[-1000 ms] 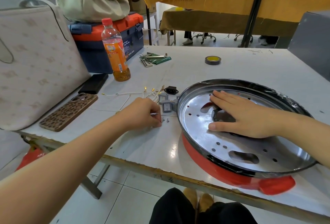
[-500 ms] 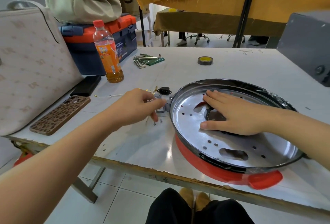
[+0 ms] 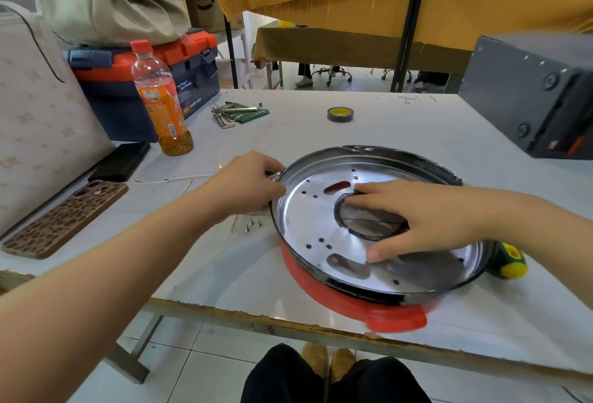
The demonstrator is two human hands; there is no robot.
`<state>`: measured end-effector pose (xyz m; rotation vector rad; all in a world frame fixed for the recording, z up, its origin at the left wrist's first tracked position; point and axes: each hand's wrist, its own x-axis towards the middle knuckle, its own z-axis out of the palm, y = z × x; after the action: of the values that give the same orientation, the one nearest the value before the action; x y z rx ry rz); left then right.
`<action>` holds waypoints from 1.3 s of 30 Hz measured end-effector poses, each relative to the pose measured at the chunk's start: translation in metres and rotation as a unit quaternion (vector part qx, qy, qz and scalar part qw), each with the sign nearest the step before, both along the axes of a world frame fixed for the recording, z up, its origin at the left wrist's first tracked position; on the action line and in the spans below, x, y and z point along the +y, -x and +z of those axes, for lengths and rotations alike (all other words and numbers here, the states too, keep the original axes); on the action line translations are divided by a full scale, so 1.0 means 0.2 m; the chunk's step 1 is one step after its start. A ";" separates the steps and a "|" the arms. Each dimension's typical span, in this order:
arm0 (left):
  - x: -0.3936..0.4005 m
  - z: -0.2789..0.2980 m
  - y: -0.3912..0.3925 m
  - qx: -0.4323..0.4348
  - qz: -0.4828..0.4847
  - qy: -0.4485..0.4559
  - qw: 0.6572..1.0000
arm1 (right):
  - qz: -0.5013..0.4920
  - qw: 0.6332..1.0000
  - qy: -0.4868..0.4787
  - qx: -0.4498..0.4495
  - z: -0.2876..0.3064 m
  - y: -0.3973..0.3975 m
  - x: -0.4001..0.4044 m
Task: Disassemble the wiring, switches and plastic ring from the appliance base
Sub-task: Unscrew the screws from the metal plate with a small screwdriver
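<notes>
The appliance base is a shiny perforated metal pan sitting in a red plastic ring on the white table. My right hand lies flat on the pan floor with straight fingers, partly covering the round central hole. My left hand is at the pan's left rim, fingers curled round the grey switch block there; the block is almost wholly hidden under the hand. White wiring trails left from that hand across the table. Three small screws lie just below it.
A yellow-green screwdriver handle pokes out right of the pan. A phone, black case, drink bottle, toolbox, and beige bag stand left. Hex keys, tape roll and a grey box sit behind.
My left hand left the screws on the table and moved right to the pan's rim, closing over the switch block. My right hand stays flat on the pan.
</notes>
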<state>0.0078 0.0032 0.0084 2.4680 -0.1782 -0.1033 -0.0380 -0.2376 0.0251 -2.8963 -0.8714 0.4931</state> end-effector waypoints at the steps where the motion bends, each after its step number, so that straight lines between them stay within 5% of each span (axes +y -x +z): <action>1: -0.01 0.00 -0.02 0.000 -0.005 -0.002 1.000 | -0.002 1.000 -0.001 0.002 0.00 0.01 -0.01; 15: -0.10 -0.02 -0.17 -0.043 -0.036 0.018 0.998 | 0.021 0.999 0.037 0.006 -0.09 -0.01 0.03; 20: 0.00 0.06 -0.09 0.059 -0.036 -0.095 0.993 | 0.019 0.999 0.045 0.011 -0.11 -0.02 0.02; 23: 0.01 0.06 -0.05 0.096 -0.041 -0.089 0.991 | 0.008 0.999 0.050 0.003 -0.11 -0.01 0.04; 32: -0.08 0.04 -0.07 0.004 -0.050 -0.073 0.996 | -0.020 0.992 0.109 -0.065 -0.08 0.01 0.09; 39: 0.01 0.12 -0.03 -0.008 -0.075 -0.106 0.992 | -0.018 0.998 0.046 -0.037 -0.04 -0.04 0.07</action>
<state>0.0144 0.0050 0.0319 2.6640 -0.3785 -0.1751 -0.0303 -0.2236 0.0165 -3.0263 -0.8256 0.4357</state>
